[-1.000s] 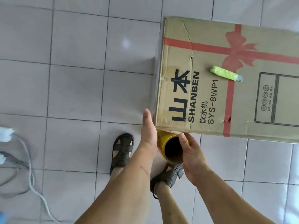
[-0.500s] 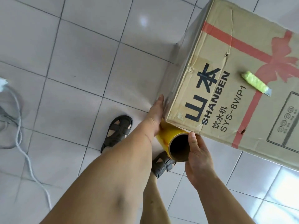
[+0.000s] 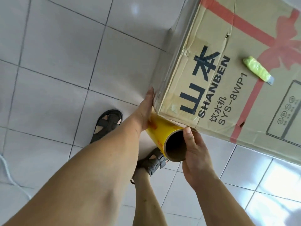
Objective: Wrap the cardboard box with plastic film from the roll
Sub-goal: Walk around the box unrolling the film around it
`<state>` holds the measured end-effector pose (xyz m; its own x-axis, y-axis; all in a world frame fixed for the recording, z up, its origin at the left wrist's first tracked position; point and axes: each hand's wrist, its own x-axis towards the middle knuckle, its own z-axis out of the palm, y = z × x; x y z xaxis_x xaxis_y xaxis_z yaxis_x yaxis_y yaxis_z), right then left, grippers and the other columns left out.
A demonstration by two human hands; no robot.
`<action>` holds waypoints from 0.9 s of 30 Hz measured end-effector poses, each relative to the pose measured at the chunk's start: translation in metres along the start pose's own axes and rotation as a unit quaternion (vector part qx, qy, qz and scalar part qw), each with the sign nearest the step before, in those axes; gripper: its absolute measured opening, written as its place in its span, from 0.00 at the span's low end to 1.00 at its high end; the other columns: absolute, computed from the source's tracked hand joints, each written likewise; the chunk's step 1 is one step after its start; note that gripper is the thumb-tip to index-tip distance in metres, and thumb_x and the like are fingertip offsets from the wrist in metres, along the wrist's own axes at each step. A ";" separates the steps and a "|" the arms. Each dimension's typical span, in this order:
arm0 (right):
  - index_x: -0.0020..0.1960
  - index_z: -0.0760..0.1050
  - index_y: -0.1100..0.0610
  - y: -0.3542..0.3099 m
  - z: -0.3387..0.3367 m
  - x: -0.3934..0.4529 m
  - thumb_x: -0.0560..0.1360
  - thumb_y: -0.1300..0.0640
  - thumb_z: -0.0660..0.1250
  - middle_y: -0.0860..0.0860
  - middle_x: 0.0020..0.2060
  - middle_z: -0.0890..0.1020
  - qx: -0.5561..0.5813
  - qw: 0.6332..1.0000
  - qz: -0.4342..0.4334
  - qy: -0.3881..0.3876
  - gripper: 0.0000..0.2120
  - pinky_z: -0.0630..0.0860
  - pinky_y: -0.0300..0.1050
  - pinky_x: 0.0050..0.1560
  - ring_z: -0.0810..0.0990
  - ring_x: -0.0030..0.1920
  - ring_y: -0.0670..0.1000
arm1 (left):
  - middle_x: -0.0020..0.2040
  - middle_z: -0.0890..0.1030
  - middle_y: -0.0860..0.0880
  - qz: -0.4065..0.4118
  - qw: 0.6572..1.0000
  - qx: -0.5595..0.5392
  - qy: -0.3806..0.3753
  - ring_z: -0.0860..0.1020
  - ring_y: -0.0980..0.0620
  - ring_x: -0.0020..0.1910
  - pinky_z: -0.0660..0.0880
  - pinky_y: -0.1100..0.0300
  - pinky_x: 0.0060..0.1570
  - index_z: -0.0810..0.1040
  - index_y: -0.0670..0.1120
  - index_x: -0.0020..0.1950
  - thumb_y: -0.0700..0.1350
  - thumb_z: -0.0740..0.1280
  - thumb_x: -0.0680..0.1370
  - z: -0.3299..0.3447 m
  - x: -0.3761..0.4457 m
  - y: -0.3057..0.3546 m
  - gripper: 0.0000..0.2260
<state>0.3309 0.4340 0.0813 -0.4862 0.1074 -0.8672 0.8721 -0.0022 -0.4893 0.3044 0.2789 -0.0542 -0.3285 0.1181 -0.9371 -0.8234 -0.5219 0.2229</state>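
A large cardboard box [image 3: 244, 51] printed with "SHANBEN" and a red ribbon stands on the tiled floor at the upper right. Clear film shines on its left side face. The yellow film roll [image 3: 164, 132] is held upright against the box's near corner, its open brown core facing me. My left hand [image 3: 145, 110] lies flat along the box's left face and touches the roll's far side. My right hand [image 3: 195, 149] grips the roll's rim, thumb at the core's edge.
A yellow-green utility knife [image 3: 257, 70] lies on top of the box. My two sandalled feet [image 3: 108, 123] stand on the grey floor tiles just below the roll. A white cable [image 3: 6, 168] trails along the left edge.
The view has swung and moved closer, so the box looks more tilted. Both hands and the roll have stayed at the box's near corner, with my left hand slid slightly further along the left face.
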 end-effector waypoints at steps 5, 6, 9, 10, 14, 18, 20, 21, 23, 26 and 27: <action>0.59 0.82 0.51 -0.003 -0.001 0.001 0.68 0.39 0.72 0.53 0.56 0.84 0.006 1.000 0.022 0.005 0.24 0.79 0.57 0.61 0.81 0.61 0.56 | 0.72 0.85 0.45 0.051 0.996 -0.061 0.032 0.83 0.42 0.71 0.76 0.40 0.77 0.79 0.54 0.78 0.84 0.53 0.72 0.034 -0.077 -0.024 0.47; 0.58 0.82 0.51 -0.004 -0.003 0.000 0.67 0.39 0.73 0.53 0.55 0.85 0.007 1.000 0.026 0.003 0.24 0.79 0.57 0.60 0.82 0.60 0.56 | 0.72 0.85 0.47 0.065 0.997 -0.025 0.039 0.82 0.45 0.72 0.75 0.43 0.78 0.80 0.57 0.76 0.84 0.52 0.70 0.039 -0.095 -0.026 0.46; 0.58 0.82 0.47 -0.003 -0.010 -0.004 0.64 0.41 0.76 0.52 0.55 0.85 0.001 0.999 0.030 -0.018 0.24 0.80 0.54 0.60 0.82 0.59 0.54 | 0.74 0.82 0.50 0.066 0.992 0.103 0.006 0.78 0.49 0.75 0.71 0.47 0.79 0.77 0.60 0.78 0.91 0.53 0.60 0.046 -0.128 -0.032 0.55; 0.58 0.82 0.45 -0.002 -0.012 -0.005 0.64 0.42 0.77 0.50 0.55 0.85 -0.005 0.999 0.029 -0.030 0.23 0.79 0.52 0.61 0.82 0.60 0.53 | 0.76 0.80 0.50 0.047 0.990 0.134 -0.005 0.76 0.48 0.77 0.69 0.45 0.81 0.73 0.59 0.81 0.93 0.55 0.57 0.046 -0.131 -0.030 0.61; 0.57 0.81 0.42 -0.005 -0.017 -0.009 0.70 0.47 0.77 0.51 0.56 0.84 -0.010 0.999 0.021 -0.047 0.16 0.79 0.53 0.61 0.82 0.59 0.55 | 0.74 0.80 0.49 0.006 0.978 0.204 -0.044 0.76 0.47 0.76 0.70 0.48 0.78 0.74 0.55 0.77 0.82 0.56 0.71 0.066 -0.139 -0.006 0.44; 0.65 0.78 0.47 -0.003 -0.026 -0.006 0.76 0.44 0.71 0.52 0.57 0.84 0.014 0.997 0.016 -0.067 0.19 0.78 0.56 0.64 0.82 0.60 0.54 | 0.68 0.84 0.48 -0.035 0.970 0.239 -0.017 0.79 0.46 0.71 0.72 0.47 0.74 0.79 0.53 0.74 0.79 0.58 0.73 0.076 -0.135 -0.001 0.41; 0.69 0.75 0.50 0.001 -0.032 -0.008 0.77 0.40 0.67 0.50 0.59 0.84 0.057 0.995 0.047 -0.063 0.24 0.75 0.54 0.67 0.81 0.61 0.51 | 0.63 0.87 0.48 -0.049 0.968 0.248 0.006 0.81 0.46 0.68 0.75 0.48 0.68 0.80 0.53 0.71 0.78 0.57 0.78 0.076 -0.134 -0.007 0.36; 0.70 0.74 0.50 0.004 -0.035 -0.010 0.76 0.38 0.67 0.50 0.59 0.83 0.067 0.994 0.060 -0.059 0.27 0.74 0.53 0.68 0.80 0.62 0.51 | 0.62 0.88 0.48 -0.064 0.969 0.237 0.013 0.82 0.46 0.67 0.77 0.47 0.68 0.81 0.53 0.71 0.79 0.57 0.77 0.078 -0.134 -0.010 0.38; 0.68 0.75 0.48 0.006 -0.043 -0.013 0.75 0.37 0.67 0.50 0.59 0.82 0.048 0.996 0.070 -0.041 0.26 0.75 0.51 0.65 0.80 0.62 0.52 | 0.63 0.89 0.47 -0.093 0.972 0.217 0.008 0.84 0.45 0.67 0.78 0.42 0.72 0.81 0.53 0.73 0.84 0.58 0.68 0.084 -0.136 -0.019 0.47; 0.68 0.76 0.47 0.001 -0.053 -0.012 0.76 0.38 0.69 0.50 0.58 0.82 -0.004 0.998 0.055 -0.022 0.24 0.78 0.45 0.55 0.80 0.57 0.50 | 0.65 0.89 0.46 -0.104 0.969 0.224 -0.013 0.83 0.43 0.70 0.75 0.36 0.76 0.83 0.53 0.71 0.85 0.59 0.60 0.091 -0.135 -0.031 0.51; 0.68 0.75 0.47 0.000 -0.058 -0.009 0.75 0.38 0.69 0.49 0.57 0.82 -0.014 0.999 0.048 -0.014 0.25 0.78 0.44 0.53 0.80 0.57 0.50 | 0.66 0.88 0.47 -0.098 0.967 0.234 -0.010 0.83 0.44 0.71 0.75 0.36 0.76 0.83 0.54 0.72 0.85 0.58 0.62 0.095 -0.135 -0.032 0.50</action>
<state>0.3382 0.4905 0.0947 -0.4021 0.0794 -0.9122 0.9155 0.0169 -0.4021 0.3309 0.3602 0.0907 -0.1500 0.1940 -0.9695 -0.9885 -0.0494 0.1430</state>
